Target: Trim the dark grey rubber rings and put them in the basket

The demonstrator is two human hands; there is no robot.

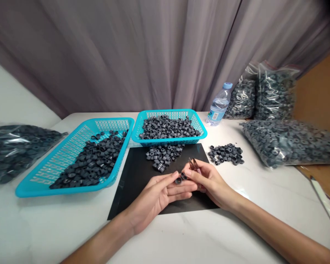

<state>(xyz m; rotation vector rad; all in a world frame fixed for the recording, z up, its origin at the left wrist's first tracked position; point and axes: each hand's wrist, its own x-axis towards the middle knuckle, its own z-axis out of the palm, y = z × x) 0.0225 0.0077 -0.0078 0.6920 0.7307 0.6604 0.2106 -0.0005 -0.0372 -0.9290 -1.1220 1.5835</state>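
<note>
My left hand [159,194] lies palm up over a black mat [132,183], with a small dark ring-shaped part [178,180] resting on its fingertips. My right hand [206,179] meets it from the right, thumb and forefinger pinching a second dark ring [183,176]. The same hand holds a small pair of snips [194,164], blades pointing up and away. A loose heap of the same rings [163,156] lies on the far part of the mat, just beyond both hands.
Two turquoise baskets of rings stand behind the mat, one at the left [57,161], one at the middle [192,119]. A small pile of rings [227,154], a water bottle [219,104] and several clear bags of rings [291,141] lie right; another bag [13,146] far left.
</note>
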